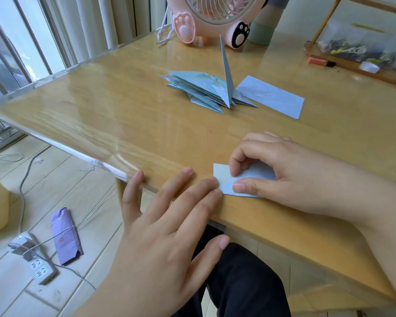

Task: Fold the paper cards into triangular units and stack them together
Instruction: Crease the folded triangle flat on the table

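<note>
Thin, light, easily creased card (252, 179) on glossy worktop (124, 115), pinned at its left edge by flat left hand (169, 220), pinched by right hand (284, 175); best handled by edges.

Pale blue paper cards (270, 96), honey-wood table (124, 115), pink paw-print fan (206, 19), purple packet (65, 235).

Pink paw fan (212, 17) at the back of the wooden bench (101, 106), white power strip (41, 269) and purple packet (65, 236) on the floor, glass box (352, 40) far right
</note>
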Available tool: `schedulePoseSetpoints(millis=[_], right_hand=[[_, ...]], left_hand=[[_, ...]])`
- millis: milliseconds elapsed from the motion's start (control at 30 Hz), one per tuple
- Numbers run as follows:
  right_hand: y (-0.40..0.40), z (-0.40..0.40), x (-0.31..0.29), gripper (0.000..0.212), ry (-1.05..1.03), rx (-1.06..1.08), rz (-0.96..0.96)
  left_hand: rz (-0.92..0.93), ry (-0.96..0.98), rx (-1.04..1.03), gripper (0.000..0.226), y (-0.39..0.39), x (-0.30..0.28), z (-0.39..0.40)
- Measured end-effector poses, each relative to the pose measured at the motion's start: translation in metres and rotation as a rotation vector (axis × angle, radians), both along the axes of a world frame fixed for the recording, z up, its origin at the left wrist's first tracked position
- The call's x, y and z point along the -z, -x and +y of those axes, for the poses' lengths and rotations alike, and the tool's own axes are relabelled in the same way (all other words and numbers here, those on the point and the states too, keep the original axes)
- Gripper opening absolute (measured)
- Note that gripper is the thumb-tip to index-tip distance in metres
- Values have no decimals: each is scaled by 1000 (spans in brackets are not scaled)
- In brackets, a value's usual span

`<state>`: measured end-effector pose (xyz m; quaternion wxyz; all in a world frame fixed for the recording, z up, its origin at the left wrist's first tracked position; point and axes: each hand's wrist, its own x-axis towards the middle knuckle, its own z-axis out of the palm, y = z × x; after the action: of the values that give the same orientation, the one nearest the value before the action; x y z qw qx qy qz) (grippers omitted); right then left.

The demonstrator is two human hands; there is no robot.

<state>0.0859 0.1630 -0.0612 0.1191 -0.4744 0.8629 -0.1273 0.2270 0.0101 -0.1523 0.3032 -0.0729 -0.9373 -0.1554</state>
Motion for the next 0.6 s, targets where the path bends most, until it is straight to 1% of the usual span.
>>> schedulePoseSetpoints(millis=[133, 233, 300, 367, 433, 500, 533, 600], right_hand=[[5, 8, -1, 29, -26, 93, 70], [8, 13, -4, 36, -55, 197, 89], [6, 14, -2, 41, -26, 296, 83], [0, 19, 1, 45, 53, 371, 112], [-10, 26, 4, 41, 165, 433, 170], [-23, 33, 7, 30, 277, 458, 210], [-30, 36, 8, 23, 311, 453, 217], [-42, 42, 13, 12, 316, 411, 231]], left_hand=[[10, 104, 18, 45, 6, -7, -5], [-35, 100, 134, 47, 14, -18, -11], [-73, 86, 219, 44, 21, -23, -15], [-93, 80, 263, 37, 25, -25, -17], [-98, 75, 282, 30, 28, -27, -17], [-96, 87, 295, 26, 29, -29, -17], [-94, 97, 302, 24, 30, -30, -18], [-91, 113, 318, 24, 32, -32, -19]])
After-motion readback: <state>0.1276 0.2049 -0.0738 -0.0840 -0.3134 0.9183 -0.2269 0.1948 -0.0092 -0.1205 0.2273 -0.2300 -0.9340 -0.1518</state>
